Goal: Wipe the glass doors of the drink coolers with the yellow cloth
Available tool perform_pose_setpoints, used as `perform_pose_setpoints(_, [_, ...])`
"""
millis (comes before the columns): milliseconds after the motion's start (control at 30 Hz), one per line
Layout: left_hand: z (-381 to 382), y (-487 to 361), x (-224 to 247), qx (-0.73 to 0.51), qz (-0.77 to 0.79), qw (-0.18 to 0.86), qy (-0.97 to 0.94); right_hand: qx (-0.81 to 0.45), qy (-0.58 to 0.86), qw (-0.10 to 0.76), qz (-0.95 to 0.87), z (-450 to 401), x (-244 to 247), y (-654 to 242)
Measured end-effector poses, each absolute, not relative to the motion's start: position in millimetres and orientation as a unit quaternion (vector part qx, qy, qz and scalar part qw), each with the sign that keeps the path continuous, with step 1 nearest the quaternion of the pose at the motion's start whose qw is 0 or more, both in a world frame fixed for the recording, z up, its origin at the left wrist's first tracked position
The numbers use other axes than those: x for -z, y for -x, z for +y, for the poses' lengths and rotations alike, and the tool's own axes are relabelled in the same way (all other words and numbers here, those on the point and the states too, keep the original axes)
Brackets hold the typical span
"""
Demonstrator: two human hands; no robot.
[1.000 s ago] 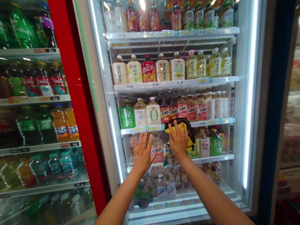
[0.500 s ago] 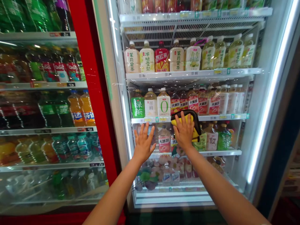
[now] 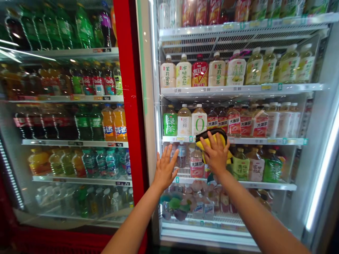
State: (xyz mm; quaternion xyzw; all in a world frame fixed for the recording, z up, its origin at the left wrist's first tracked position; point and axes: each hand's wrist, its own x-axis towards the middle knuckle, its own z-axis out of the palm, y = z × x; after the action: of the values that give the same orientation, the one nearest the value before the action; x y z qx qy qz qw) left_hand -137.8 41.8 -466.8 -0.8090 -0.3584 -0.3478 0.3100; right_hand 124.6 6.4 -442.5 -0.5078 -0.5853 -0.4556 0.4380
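Observation:
In the head view, a yellow cloth with a black border (image 3: 202, 144) is pressed to the glass door of a drinks fridge. My right hand (image 3: 217, 157) lies over it with fingers spread, holding it against the pane. My left hand (image 3: 164, 173) is open, its fingers apart, at the glass lower and to the left; nothing is in it. Behind the pane near the hands stand a pink-labelled tea bottle (image 3: 197, 168) and a white bottle with a green zero (image 3: 199, 121).
Inside the lit fridge, shelves (image 3: 265, 141) hold several rows of bottled drinks. A pale door frame (image 3: 144, 141) borders the glass on the left. Beside it stands a red-framed fridge (image 3: 132, 106) with green soda bottles (image 3: 84, 26) and orange bottles (image 3: 107, 123). Flower decorations (image 3: 176, 204) show low on the glass.
The view has shifted left, so more of the red fridge shows. The cloth and my right hand have moved slightly left against the shelves; my left hand stays near the door's left side.

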Motion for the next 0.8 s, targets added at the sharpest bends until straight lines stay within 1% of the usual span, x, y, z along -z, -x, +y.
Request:
perform_pose_setpoints(67, [41,143,471,0.348,-0.360,0.313,0.807,0.450,0.479,0.399,-0.639,8,457,-103])
perform_pose_setpoints(133, [41,150,476,0.348,-0.361,0.312,0.807,0.453,0.428,0.340,-0.704,5,471,-98])
perform_pose_setpoints(200, [42,158,481,0.345,-0.366,0.310,0.807,0.459,0.394,0.313,-0.732,3,475,-103])
perform_pose_setpoints(300, [43,170,488,0.339,-0.379,0.307,0.804,0.460,0.399,0.363,-0.705,14,461,-97])
perform_pose_setpoints(367, [44,175,491,0.340,-0.383,0.307,0.802,0.451,0.411,0.410,-0.678,26,448,-74])
perform_pose_setpoints(433, [45,179,494,0.345,-0.386,0.309,0.798,0.440,0.425,0.432,-0.663,34,444,-46])
perform_pose_setpoints(467, [45,180,495,0.349,-0.387,0.309,0.795,0.437,0.428,0.427,-0.666,35,447,-35])
perform_pose_setpoints(533, [45,183,498,0.354,-0.390,0.308,0.792,0.439,0.415,0.386,-0.697,32,458,-28])
perform_pose_setpoints(600, [46,188,502,0.352,-0.391,0.306,0.794,0.449,0.375,0.325,-0.743,23,470,-38])
perform_pose_setpoints(667, [46,193,506,0.348,-0.395,0.302,0.795,0.461,0.344,0.290,-0.765,18,472,-54])
perform_pose_setpoints(733, [47,199,510,0.347,-0.402,0.298,0.793,0.470,0.348,0.304,-0.752,21,462,-61])
perform_pose_setpoints(800, [48,204,512,0.349,-0.407,0.292,0.792,0.466,0.380,0.353,-0.716,31,448,-49])
